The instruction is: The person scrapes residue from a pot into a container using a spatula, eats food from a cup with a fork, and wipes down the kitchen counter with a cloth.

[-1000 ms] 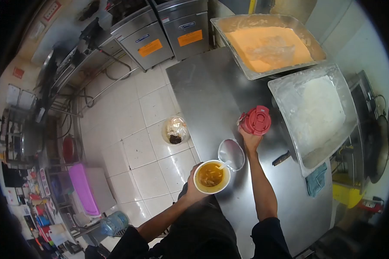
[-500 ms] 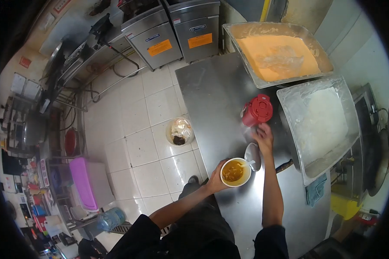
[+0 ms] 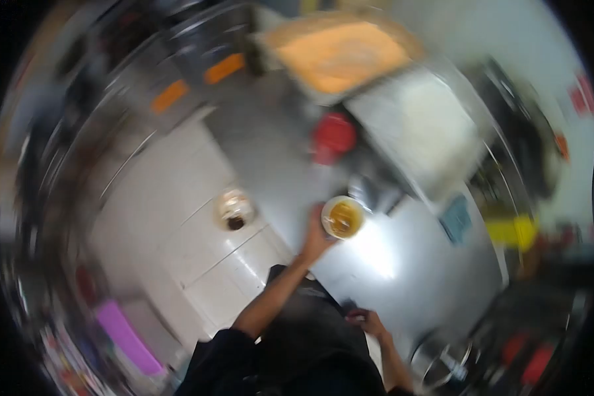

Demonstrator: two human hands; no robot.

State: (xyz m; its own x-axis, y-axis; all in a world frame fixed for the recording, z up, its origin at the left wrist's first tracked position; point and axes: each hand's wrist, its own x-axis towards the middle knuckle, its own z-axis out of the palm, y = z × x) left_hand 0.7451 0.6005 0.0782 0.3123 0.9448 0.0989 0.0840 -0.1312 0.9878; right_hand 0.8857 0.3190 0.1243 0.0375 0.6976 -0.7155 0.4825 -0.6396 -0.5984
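My left hand is closed around a white cup that holds a yellow broth with pale strands, perhaps noodles. The cup is over the steel table, with its peeled-back silvery lid beside the rim. Close to my body, by the table's front edge, is my right hand. Its fingers are drawn together near a small dark shape, too blurred to name. Farther back on the table stands a red-lidded container, which neither hand touches.
A metal tray of orange powder and a tray of white powder line the table's far side. A teal cloth lies near the right edge. On the floor stands a bucket; a metal pot is at lower right.
My right hand has left the area beside the red container and come back toward my body. My view has turned, blurring the picture. The left hand still holds the cup.
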